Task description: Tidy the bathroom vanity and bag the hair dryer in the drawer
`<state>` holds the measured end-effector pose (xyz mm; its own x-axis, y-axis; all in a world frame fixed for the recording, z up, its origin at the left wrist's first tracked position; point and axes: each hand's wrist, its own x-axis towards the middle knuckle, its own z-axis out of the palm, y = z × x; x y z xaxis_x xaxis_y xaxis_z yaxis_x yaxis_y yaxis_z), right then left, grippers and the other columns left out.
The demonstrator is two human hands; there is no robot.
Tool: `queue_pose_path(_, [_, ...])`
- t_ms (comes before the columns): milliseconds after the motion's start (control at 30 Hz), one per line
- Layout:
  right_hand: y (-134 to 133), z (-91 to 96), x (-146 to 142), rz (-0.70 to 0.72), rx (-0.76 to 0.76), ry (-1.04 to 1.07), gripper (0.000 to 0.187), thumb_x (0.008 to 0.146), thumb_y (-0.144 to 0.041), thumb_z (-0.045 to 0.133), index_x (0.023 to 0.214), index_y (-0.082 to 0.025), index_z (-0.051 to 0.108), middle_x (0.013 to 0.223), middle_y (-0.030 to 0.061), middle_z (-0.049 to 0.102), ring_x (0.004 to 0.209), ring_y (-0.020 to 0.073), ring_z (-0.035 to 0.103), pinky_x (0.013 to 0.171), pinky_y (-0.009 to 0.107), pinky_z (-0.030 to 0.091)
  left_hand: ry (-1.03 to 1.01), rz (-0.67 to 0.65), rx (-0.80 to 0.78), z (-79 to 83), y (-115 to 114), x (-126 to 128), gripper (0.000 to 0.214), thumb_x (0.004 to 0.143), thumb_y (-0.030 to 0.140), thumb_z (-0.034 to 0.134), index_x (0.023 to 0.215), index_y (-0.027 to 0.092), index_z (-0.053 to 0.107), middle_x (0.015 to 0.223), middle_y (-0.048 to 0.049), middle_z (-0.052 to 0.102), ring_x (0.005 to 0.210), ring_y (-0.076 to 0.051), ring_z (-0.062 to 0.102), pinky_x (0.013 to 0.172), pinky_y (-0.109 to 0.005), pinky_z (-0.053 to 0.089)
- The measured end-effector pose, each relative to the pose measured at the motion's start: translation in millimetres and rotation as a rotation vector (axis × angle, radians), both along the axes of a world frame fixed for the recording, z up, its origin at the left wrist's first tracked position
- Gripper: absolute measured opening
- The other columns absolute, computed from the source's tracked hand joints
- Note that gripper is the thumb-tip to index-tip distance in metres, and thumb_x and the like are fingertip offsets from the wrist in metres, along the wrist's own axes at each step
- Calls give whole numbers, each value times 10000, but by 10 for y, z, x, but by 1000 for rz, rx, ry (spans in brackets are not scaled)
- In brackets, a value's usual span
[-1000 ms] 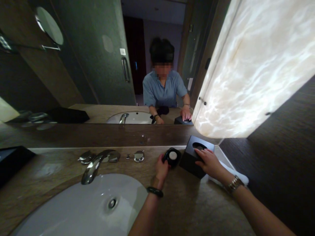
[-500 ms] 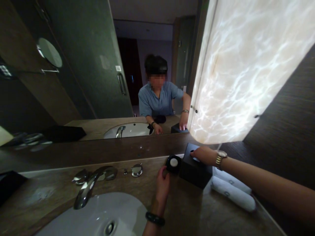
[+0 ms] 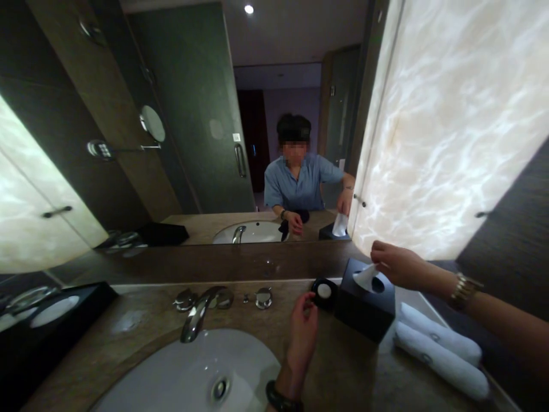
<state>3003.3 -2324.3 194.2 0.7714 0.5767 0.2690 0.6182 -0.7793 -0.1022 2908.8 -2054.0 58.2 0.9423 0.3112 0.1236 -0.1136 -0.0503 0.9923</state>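
The right hand (image 3: 398, 264) extends in from the right side of the frame, with its thumb and fingers closed in a pinch on a white tissue (image 3: 365, 278). The tissue rises at a slant from the oval opening in the top of a black tissue box (image 3: 364, 312), and its lower end lies in that opening. The box stands upright at the back edge of the stone counter (image 3: 141, 303), right of centre in the frame. A gold-toned wristwatch (image 3: 463, 290) is worn on the right wrist. The left hand (image 3: 303, 343) is raised at lower centre, with fingers loosely curled and no held item visible. Its fingertips are just beside a round black holder (image 3: 323, 292) with a white disc at its centre, which sits on the counter immediately left of the box. A dark beaded bracelet (image 3: 278, 397) circles the left wrist at the bottom edge of the frame. Two rolled white towels (image 3: 437, 349) lie side by side at lower right, next to the box. A white basin (image 3: 184, 372) occupies the bottom of the frame, with a chrome faucet (image 3: 197, 315) behind it. A black tray (image 3: 47, 326) sits at lower left. A backlit marble-patterned panel (image 3: 450, 126) fills the upper right, and a wall mirror (image 3: 206, 171) spans the upper left and centre, reflecting the person in a blue shirt.
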Motion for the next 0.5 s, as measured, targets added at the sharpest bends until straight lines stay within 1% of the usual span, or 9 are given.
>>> queue_pose_path(33, [-31, 75, -21, 22, 98, -42, 109, 824, -176, 512, 761, -207, 596, 931, 76, 645, 743, 178, 606, 691, 312, 446, -32, -34, 22, 138, -92, 15, 349, 776, 212, 541, 1094, 134, 663, 1146, -179, 705, 1016, -276, 650, 906, -428, 521])
queue_pose_path(100, [-43, 190, -61, 30, 287, -67, 109, 822, -235, 481, 748, -216, 559, 841, 56, 640, 757, 185, 603, 726, 317, 459, -92, -97, 91, 419, -339, 76, 410, 799, 207, 555, 1196, 133, 626, 1238, -180, 673, 1121, -287, 620, 962, -439, 494])
queue_pose_path(167, [2, 276, -98, -45, 392, -29, 134, 825, -296, 461, 738, -228, 536, 705, 25, 615, 674, 182, 576, 664, 312, 434, -147, -137, 164, 664, -627, 177, 487, 789, 197, 609, 1271, 135, 587, 1309, -174, 646, 1199, -291, 585, 1041, -448, 442])
queue_pose_path(233, [67, 363, -133, -130, 448, -31, 167, 827, -359, 456, 726, -236, 510, 614, 0, 565, 592, 172, 519, 599, 310, 380, -186, -184, 185, 824, -889, 304, 530, 751, 170, 650, 1275, 126, 582, 1295, -173, 655, 1187, -287, 589, 1058, -430, 423])
queue_pose_path(300, [107, 474, -165, -156, 527, -84, 197, 819, -414, 475, 738, -238, 507, 601, -9, 543, 575, 166, 491, 594, 317, 360, -204, -238, 167, 888, -1059, 441, 464, 722, 145, 652, 1186, 142, 634, 1163, -139, 707, 1050, -258, 632, 969, -386, 463])
queue_pose_path(367, [95, 613, -205, -144, 640, -118, 228, 798, -454, 518, 753, -232, 538, 630, -3, 567, 606, 169, 512, 626, 326, 385, -203, -264, 140, 896, -1104, 563, 282, 716, 164, 646, 993, 176, 699, 957, -76, 731, 850, -214, 631, 818, -340, 480])
queue_pose_path(433, [37, 765, -261, -143, 792, -118, 269, 759, -490, 583, 745, -221, 581, 667, 8, 604, 650, 174, 543, 663, 332, 420, -181, -246, 91, 923, -1039, 635, 130, 703, 225, 659, 818, 184, 702, 766, -35, 684, 693, -179, 567, 688, -310, 450])
queue_pose_path(500, [-37, 898, -337, -149, 970, -68, 314, 703, -518, 661, 741, -209, 621, 703, 14, 630, 675, 170, 555, 668, 328, 436, -159, -226, 3, 1026, -915, 621, 144, 682, 294, 668, 762, 176, 681, 700, -25, 644, 646, -159, 532, 636, -289, 429])
